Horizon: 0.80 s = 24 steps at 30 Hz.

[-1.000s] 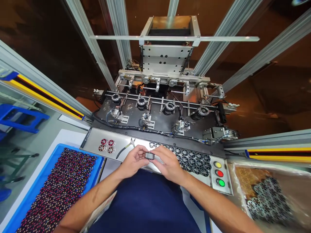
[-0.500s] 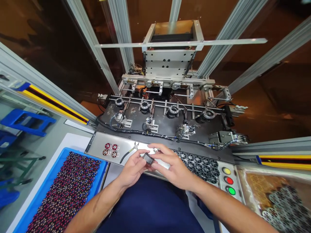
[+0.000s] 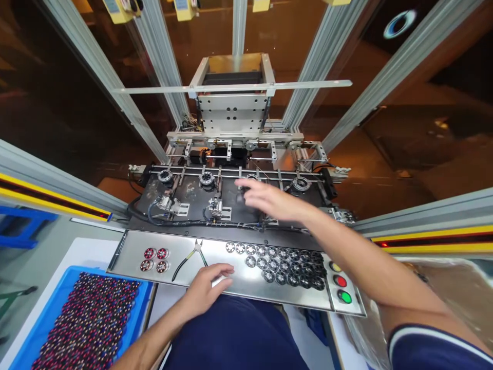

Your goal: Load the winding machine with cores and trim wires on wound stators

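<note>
My right hand (image 3: 267, 199) reaches out over the machine bed at the third ring-shaped fixture, which its fingers partly cover. A small, blurred dark part (image 3: 240, 196) shows at its fingertips; its shape and the thumb's grip are hard to make out. My left hand (image 3: 208, 288) rests low at the front edge of the metal tray (image 3: 227, 272), fingers apart, holding nothing. Just beyond it lie diagonal cutters (image 3: 189, 258) with jaws pointing away. Several dark slotted motor cores (image 3: 283, 266) stand in rows on the tray's right side.
Red-wound cores (image 3: 149, 253) sit at the tray's left. A blue bin (image 3: 144, 303) full of wound parts stands at left. Push buttons (image 3: 340, 281) line the tray's right end. Yellow light curtains (image 3: 57, 198) flank both sides. The fourth fixture (image 3: 300, 184) is right of my hand.
My hands have separated from around the small dark part. My right hand has moved forward to the third fixture, while my left has let go. The camera view has shifted.
</note>
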{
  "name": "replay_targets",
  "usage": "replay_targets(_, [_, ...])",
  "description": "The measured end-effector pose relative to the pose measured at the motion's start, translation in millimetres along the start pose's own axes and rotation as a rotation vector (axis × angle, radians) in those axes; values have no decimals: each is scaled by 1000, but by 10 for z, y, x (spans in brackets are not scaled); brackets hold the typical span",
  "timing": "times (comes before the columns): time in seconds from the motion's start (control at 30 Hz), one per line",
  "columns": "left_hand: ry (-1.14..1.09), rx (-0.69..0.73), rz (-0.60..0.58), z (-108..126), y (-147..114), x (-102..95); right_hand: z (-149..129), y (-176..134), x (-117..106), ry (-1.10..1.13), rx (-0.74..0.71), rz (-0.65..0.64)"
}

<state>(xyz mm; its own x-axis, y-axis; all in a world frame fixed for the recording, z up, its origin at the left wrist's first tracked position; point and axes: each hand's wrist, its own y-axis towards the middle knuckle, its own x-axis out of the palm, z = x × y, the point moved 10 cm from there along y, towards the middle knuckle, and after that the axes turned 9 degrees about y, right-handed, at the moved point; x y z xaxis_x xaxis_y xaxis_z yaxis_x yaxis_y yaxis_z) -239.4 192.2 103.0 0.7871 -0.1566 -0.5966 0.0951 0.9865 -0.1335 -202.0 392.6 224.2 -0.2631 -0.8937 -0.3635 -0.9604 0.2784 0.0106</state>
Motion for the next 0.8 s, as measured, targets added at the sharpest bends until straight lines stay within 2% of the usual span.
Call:
replay_targets(0.07, [235, 49, -24, -46, 99, 230, 399, 198, -497, -205, 98, 101])
replay_targets(0.1, [280, 66, -36, -67, 151, 347, 581, 285, -666, -264, 131, 121])
replay_targets(0.17, [342, 86, -55, -96, 248, 553, 893, 414, -851, -361, 177, 122])
replay_targets(0.27, [445, 92, -60, -117, 346, 742, 1186, 491, -857, -454, 202, 70])
replay_targets(0.37, [521, 73, -38, -139, 381, 807, 1314, 502, -792, -518, 208, 20])
replay_targets(0.6, [611, 36, 77, -216, 376, 812, 1402, 590, -783, -604, 219, -58])
replay_targets(0.8, [597, 31, 183, -269, 375, 789, 1534, 638, -778, -638, 270, -101])
